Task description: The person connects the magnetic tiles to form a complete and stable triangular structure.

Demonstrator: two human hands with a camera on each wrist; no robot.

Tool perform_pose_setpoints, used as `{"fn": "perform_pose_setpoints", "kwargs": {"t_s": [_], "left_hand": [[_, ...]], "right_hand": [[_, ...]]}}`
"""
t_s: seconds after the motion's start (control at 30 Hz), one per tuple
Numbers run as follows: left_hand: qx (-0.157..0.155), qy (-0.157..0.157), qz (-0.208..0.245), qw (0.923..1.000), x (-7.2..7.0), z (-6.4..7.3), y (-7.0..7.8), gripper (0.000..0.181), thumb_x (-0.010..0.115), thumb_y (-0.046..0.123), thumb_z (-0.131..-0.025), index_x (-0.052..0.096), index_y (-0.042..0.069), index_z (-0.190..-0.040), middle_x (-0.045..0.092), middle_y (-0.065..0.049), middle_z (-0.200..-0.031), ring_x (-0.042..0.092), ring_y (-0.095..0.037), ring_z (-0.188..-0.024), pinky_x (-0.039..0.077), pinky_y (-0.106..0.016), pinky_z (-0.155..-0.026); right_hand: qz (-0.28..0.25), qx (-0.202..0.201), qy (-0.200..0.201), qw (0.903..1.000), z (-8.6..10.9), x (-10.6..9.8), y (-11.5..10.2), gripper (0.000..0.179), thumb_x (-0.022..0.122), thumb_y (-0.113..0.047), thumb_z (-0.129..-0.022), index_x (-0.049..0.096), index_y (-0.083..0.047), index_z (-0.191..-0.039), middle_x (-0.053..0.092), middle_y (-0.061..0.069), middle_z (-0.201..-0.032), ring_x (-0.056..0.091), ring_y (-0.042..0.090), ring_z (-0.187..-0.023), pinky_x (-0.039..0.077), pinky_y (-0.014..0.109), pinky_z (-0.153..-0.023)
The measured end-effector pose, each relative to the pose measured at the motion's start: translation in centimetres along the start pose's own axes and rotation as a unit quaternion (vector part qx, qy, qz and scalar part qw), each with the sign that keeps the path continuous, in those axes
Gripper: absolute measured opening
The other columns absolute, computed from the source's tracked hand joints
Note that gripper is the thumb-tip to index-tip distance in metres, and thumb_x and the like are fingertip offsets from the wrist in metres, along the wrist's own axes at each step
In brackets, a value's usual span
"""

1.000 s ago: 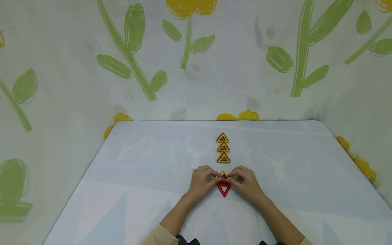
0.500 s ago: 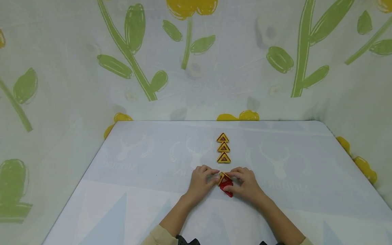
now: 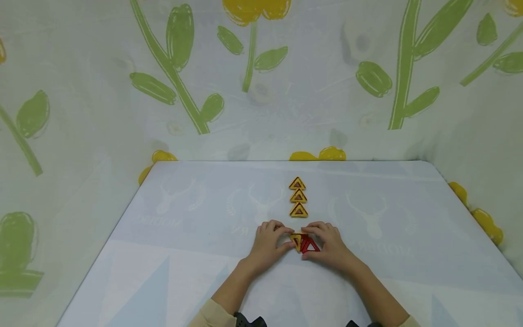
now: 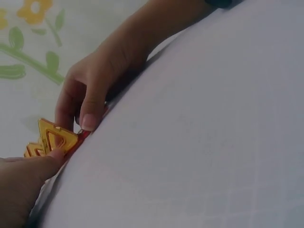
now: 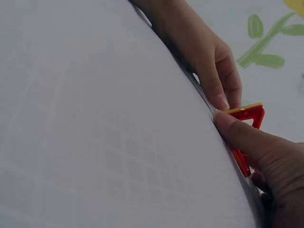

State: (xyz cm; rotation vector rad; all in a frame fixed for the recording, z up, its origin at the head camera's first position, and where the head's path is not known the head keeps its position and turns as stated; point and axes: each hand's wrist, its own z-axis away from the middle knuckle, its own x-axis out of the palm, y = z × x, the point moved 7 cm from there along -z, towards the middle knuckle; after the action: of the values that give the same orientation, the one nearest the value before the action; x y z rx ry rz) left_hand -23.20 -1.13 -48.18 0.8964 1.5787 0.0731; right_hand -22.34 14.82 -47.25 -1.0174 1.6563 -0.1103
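Note:
A yellow magnetic triangle tile (image 3: 295, 241) and red magnetic triangle tiles (image 3: 311, 245) meet side by side between the hands. My left hand (image 3: 269, 243) pinches the yellow tile with thumb and fingers. On the other side, my right hand (image 3: 330, 246) grips the red part between its thumb below and fingers above. In the left wrist view the yellow tile (image 4: 54, 137) stands tilted up from the table, red pieces beside it. From the right wrist, a red triangle (image 5: 256, 116) shows raised next to a yellow edge; the thumb covers part of it.
Three yellow triangle tiles (image 3: 298, 196) lie in a column beyond the hands, points facing away. The white patterned table (image 3: 184, 254) runs back to a curtain (image 3: 286, 118) with printed flowers.
Joined tiles have turned counterclockwise: the red part swung from nearest the person to the right, the yellow to the left. My right thumb has shifted onto the red side. The column stays put.

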Motion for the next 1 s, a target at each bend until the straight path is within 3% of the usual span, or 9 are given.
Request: {"fn": "perform_pose_setpoints", "kwargs": {"t_s": [0.13, 0.3, 0.6, 0.8, 1.0], "left_hand": [[0.012, 0.032, 0.013, 0.9993, -0.5, 0.1, 0.1, 0.028, 0.070, 0.038, -0.082, 0.068, 0.021, -0.104, 0.053, 0.001, -0.102, 0.044, -0.015, -0.094, 0.035, -0.035, -0.086], [0.026, 0.064, 0.031, 0.9971, -1.0, 0.2, 0.2, 0.022, 0.076, 0.032, -0.077, 0.071, 0.019, -0.093, 0.053, 0.002, -0.094, 0.045, -0.014, -0.088, 0.036, -0.035, -0.083], [0.014, 0.065, 0.046, 0.9968, -1.0, 0.2, 0.3, 0.021, 0.077, 0.031, -0.075, 0.073, 0.018, -0.091, 0.054, 0.003, -0.091, 0.046, -0.013, -0.087, 0.036, -0.033, -0.082], [0.011, 0.072, 0.048, 0.9962, -1.3, 0.4, 0.5, 0.019, 0.077, 0.029, -0.075, 0.073, 0.017, -0.090, 0.053, 0.003, -0.088, 0.046, -0.013, -0.085, 0.036, -0.033, -0.081], [0.004, 0.068, 0.053, 0.9963, -1.3, 0.3, 0.4, 0.020, 0.076, 0.030, -0.076, 0.073, 0.017, -0.091, 0.054, 0.003, -0.089, 0.046, -0.013, -0.085, 0.037, -0.033, -0.082]], "right_hand": [[-0.023, 0.015, -0.005, 0.9996, 0.0, -0.2, 0.6, 0.056, 0.086, -0.027, -0.064, 0.066, -0.009, -0.113, 0.057, 0.004, -0.110, 0.047, 0.016, -0.096, 0.040, 0.032, -0.078], [-0.005, 0.009, 0.000, 0.9999, -0.1, -0.8, 1.0, 0.047, 0.087, -0.024, -0.062, 0.069, -0.009, -0.103, 0.058, 0.001, -0.101, 0.048, 0.016, -0.093, 0.042, 0.031, -0.074], [-0.019, 0.090, -0.042, 0.9949, 0.1, -1.7, 2.2, 0.031, 0.085, -0.025, -0.066, 0.067, -0.017, -0.089, 0.060, -0.009, -0.089, 0.050, 0.011, -0.085, 0.041, 0.030, -0.075], [-0.005, 0.052, -0.023, 0.9984, 0.1, -1.9, 2.2, 0.027, 0.085, -0.026, -0.067, 0.065, -0.016, -0.083, 0.060, -0.011, -0.082, 0.050, 0.005, -0.076, 0.042, 0.025, -0.068], [0.003, 0.002, 0.023, 0.9997, 0.2, -2.2, 2.0, 0.027, 0.086, -0.026, -0.064, 0.065, -0.019, -0.078, 0.059, -0.014, -0.078, 0.047, 0.001, -0.072, 0.038, 0.026, -0.067]]}}
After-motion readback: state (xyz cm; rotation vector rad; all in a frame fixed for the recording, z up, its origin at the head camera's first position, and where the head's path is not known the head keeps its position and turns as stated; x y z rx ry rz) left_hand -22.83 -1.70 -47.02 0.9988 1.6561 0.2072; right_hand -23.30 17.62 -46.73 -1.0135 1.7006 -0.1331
